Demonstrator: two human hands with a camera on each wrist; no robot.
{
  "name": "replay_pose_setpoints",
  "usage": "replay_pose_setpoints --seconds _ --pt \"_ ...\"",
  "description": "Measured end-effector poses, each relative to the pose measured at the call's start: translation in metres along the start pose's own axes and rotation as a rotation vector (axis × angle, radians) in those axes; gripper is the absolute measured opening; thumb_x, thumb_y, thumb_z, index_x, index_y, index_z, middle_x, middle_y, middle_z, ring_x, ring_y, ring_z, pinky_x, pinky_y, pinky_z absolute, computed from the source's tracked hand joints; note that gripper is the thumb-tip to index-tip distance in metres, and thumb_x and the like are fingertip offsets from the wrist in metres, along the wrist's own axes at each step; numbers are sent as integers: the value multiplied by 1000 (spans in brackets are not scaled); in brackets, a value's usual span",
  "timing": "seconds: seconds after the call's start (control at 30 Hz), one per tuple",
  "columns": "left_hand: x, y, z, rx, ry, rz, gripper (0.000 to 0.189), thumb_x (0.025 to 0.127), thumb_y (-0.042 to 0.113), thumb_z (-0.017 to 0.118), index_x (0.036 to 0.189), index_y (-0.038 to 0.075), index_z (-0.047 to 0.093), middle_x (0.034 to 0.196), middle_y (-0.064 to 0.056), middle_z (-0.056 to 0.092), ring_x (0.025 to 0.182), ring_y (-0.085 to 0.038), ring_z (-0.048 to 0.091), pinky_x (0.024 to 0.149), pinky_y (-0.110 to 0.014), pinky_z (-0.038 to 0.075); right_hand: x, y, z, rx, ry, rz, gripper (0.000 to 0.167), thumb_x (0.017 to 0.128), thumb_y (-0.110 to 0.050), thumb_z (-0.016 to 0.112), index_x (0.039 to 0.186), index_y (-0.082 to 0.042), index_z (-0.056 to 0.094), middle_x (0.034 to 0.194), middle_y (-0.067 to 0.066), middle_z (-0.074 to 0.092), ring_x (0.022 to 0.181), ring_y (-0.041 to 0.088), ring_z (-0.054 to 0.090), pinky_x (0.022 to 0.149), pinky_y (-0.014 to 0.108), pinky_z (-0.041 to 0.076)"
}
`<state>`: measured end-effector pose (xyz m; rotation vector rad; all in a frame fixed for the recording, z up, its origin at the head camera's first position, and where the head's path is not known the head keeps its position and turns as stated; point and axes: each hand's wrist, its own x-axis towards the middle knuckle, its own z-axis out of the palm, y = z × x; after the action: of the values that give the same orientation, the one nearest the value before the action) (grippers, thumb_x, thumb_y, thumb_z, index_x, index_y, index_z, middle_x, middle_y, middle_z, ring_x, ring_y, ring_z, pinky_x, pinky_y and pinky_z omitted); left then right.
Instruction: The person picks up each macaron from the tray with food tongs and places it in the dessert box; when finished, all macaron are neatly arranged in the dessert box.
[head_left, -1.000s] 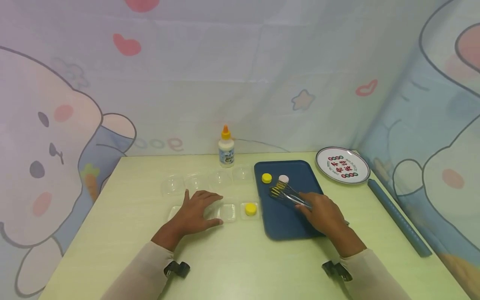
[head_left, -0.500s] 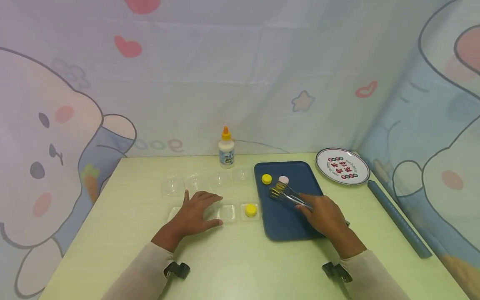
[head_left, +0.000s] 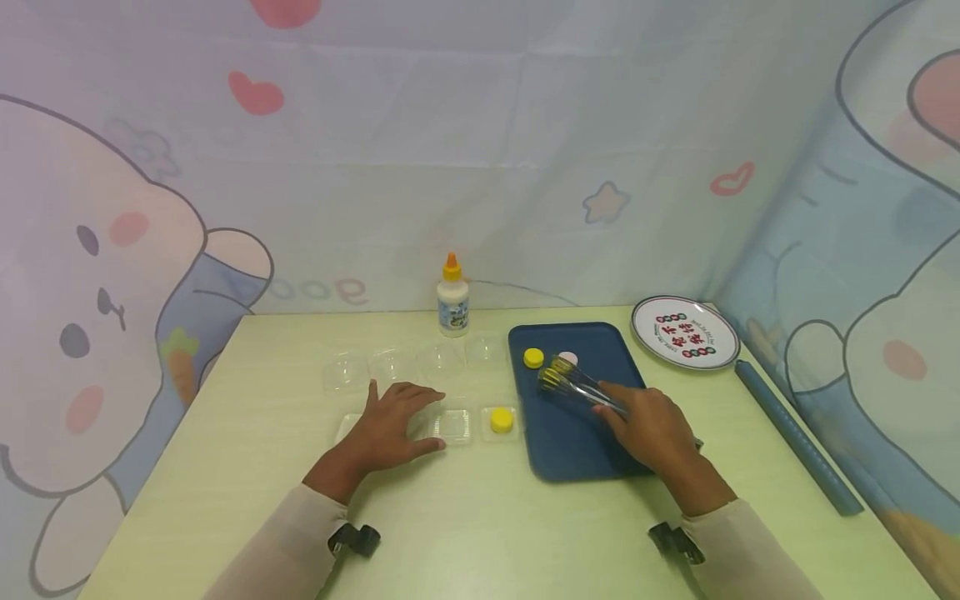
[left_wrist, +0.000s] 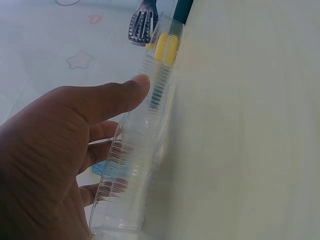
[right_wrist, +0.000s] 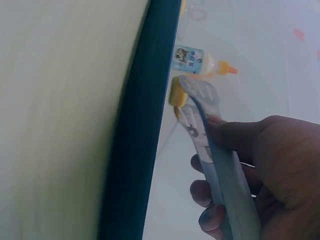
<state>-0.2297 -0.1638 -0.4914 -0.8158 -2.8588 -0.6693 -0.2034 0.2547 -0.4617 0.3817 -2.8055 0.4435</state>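
My right hand (head_left: 651, 425) grips metal tongs (right_wrist: 205, 135) over the blue tray (head_left: 577, 450). Their slotted heads point away to the left, with yellow showing at them in the head view. A yellow disc (head_left: 533, 358) and a pale pink disc (head_left: 567, 357), partly covered by the tongs, lie near the tray's far end. My left hand (head_left: 386, 425) rests on a clear plastic container (left_wrist: 135, 165), thumb along its near edge, other fingers spread across it and partly visible through the plastic. Another yellow disc (head_left: 501, 420) sits in the container's rightmost compartment.
Clear domed lid sections (head_left: 393, 363) stretch behind the container. A white bottle with an orange tip (head_left: 453, 304) stands against the back cloth. Behind the tray on the right lies a white plate (head_left: 686, 332). A long blue-grey strip (head_left: 798, 437) runs along the right edge of the table.
The tongs' heads have come slightly closer together and cover more of the pink disc. My right hand has shifted a little to the right. My left hand stays in place.
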Motion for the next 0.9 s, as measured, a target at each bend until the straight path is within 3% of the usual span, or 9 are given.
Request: replay_pose_setpoints --seconds 0.1,0.43,0.67,0.9 --pt "0 0 0 2 1 0 69 90 45 88 149 18 66 152 -7 68 149 -36 54 121 -92 10 1 -2 -3 -7 2 0 45 99 -31 82 140 -13 75 105 20 83 72 22 65 60 42 48" --pt "-1 -1 -1 0 0 1 70 90 47 88 149 17 66 151 -7 68 148 -36 55 120 -93 10 3 -20 -10 4 13 -28 46 99 -32 82 142 -17 75 117 17 83 76 21 66 62 41 48" --pt "0 -2 -2 10 -10 -14 71 89 49 87 150 19 66 152 -7 67 149 -37 55 121 -92 9 4 -38 -10 37 28 -75 44 99 -33 82 141 -20 76 126 13 82 90 24 77 66 43 53" --pt "-2 0 -1 2 -15 -28 72 89 48 87 151 19 65 153 -7 67 149 -37 55 121 -92 8 6 -58 -7 54 13 -118 45 97 -34 83 140 -21 76 120 9 84 82 17 68 67 38 51"
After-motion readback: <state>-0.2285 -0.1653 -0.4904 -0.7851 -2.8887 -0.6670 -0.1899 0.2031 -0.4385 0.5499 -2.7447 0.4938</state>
